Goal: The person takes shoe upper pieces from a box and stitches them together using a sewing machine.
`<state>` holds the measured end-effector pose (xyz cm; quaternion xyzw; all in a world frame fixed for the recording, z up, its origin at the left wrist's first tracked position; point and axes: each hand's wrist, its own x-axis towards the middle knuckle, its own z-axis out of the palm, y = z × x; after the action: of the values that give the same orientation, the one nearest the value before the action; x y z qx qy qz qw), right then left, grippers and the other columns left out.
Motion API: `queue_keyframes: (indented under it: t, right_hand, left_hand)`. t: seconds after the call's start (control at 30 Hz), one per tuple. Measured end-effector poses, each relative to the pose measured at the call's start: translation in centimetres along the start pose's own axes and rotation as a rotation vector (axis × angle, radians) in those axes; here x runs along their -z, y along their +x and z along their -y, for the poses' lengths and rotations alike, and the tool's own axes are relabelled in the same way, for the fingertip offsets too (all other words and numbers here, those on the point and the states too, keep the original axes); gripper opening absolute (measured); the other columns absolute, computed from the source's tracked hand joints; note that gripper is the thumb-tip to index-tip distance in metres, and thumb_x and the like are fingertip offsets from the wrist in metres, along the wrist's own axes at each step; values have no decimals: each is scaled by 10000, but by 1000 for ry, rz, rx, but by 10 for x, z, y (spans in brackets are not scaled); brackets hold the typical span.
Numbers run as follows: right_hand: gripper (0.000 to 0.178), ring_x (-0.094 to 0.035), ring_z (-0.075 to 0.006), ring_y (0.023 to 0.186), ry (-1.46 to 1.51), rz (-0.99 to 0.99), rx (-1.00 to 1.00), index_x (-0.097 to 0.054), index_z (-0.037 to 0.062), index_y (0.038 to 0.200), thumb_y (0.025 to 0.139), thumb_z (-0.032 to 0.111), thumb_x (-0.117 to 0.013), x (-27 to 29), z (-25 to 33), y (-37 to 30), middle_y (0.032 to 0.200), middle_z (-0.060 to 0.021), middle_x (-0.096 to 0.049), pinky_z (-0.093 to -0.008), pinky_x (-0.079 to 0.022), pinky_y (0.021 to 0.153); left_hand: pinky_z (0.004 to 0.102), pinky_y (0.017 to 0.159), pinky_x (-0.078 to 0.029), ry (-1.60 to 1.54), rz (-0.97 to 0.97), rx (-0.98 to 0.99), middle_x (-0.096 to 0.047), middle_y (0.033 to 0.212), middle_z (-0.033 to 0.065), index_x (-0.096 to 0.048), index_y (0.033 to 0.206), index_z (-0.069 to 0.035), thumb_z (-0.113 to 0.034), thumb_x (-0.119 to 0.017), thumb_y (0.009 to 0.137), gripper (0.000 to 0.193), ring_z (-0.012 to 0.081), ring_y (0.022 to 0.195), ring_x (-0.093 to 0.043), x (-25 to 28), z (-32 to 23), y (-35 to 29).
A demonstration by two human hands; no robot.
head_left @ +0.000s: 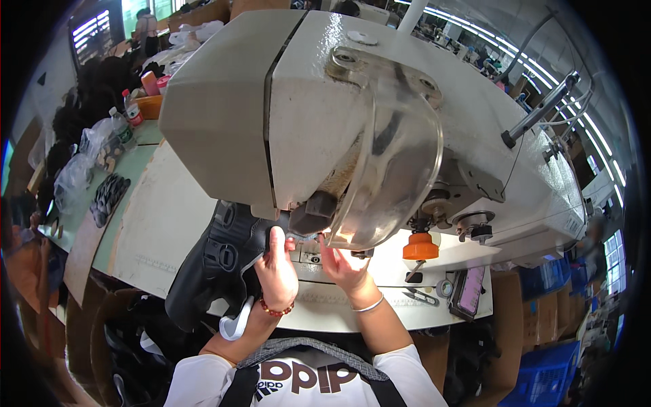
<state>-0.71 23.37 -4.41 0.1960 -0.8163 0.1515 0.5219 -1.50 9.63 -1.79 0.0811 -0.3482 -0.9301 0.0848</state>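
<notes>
A black leather-like piece with raised buckle-shaped parts [220, 254], perhaps a boot upper, hangs at the left of the sewing machine head [227, 102]. My left hand [277, 275] grips its right edge, thumb pointing up and fingers partly hidden beneath. My right hand [346, 269] is bent close to the stitching area, its fingertips together at the lower edge of the clear guard [403, 156]. What those fingertips hold, if anything, cannot be made out. The machine head hides the needle. A white strip [237, 324] curves below the black piece by my left forearm.
Thread snips [422, 296], a tape roll [444, 288] and a phone [468, 292] lie right on the white table [159, 217]. An orange knob [421, 247] hangs under the machine arm. Bottles [122, 127] and plastic bags stand far left; blue crates [542, 373] stand right.
</notes>
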Motion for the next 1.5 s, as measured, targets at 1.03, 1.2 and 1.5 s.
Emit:
queue_keyframes:
  t: [1.03,1.2,1.5]
  right_hand:
    - [181,-670,-308,807,96,-180,-128,-711,31,958,787,75,-751,17,23,29,962,-128,-698,-425,-516,708]
    - [235,-655,-354,657,346,474,-374,-665,15,897,913,249,-682,1,52,26,739,-155,-658,-448,-517,626]
    - [297,-635,-320,841,932,204,-650,-569,9,1096,926,226,-679,-48,81,23,907,-175,-641,-405,-507,764]
  left_hand:
    - [351,837,-457,397,611,-48,-606,931,90,-636,998,28,-258,-512,1031,313,184,895,-556,30,-56,-59]
    - [375,920,-479,1201,518,-1010,-651,899,126,-647,906,26,-118,-413,1042,307,247,880,-634,60,-193,1]
    - [392,1001,-471,1452,1223,-15,-394,1520,192,-117,1602,-109,-159,-553,978,763,266,1272,-532,36,-165,133]
